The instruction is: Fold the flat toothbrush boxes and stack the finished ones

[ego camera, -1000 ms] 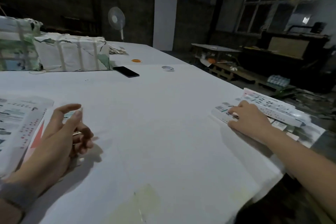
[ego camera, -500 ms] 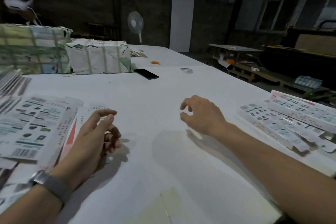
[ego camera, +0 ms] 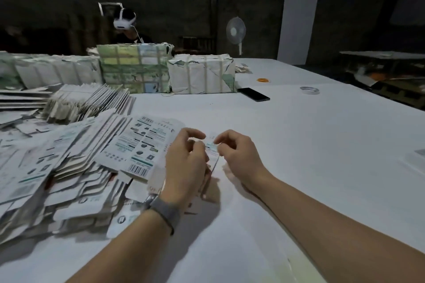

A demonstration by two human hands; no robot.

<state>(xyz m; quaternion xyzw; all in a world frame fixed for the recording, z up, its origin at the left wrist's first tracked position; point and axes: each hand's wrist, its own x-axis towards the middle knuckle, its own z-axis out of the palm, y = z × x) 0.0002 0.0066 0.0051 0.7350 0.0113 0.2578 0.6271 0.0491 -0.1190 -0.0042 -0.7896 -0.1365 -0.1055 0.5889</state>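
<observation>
Here, at a long white table (ego camera: 299,145), a person's two hands meet over a single flat toothbrush box (ego camera: 212,150) lying on the tabletop just right of a spread of printed blanks. The left hand (ego camera: 186,163), with a grey watch band (ego camera: 165,212) on its wrist, has its fingers curled round the box's left edge, the thumb and forefinger closed on the card. The right hand (ego camera: 234,156) comes in from the other side, its thumb and forefinger pinching the box's upper right edge; the two hands sit close together, nearly touching. Most of the box is hidden beneath the left hand, so how far it is folded cannot be told.

To the left, the table is crowded: loose flat boxes (ego camera: 138,145) with barcodes overlap in a heap (ego camera: 57,179) that reaches the near-left edge, and a fanned row of blanks (ego camera: 87,103) stands behind it. Further back, strapped paper-wrapped bundles (ego camera: 200,73) form a wall across the table. To the right of the hands the white surface runs bare to the far right edge, with only a dark phone (ego camera: 253,94), a roll of tape (ego camera: 310,90) and a small orange ring (ego camera: 263,80) lying well apart near the back. A standing fan (ego camera: 235,31) and a second person wearing a white headset (ego camera: 124,22) show behind the bundles.
</observation>
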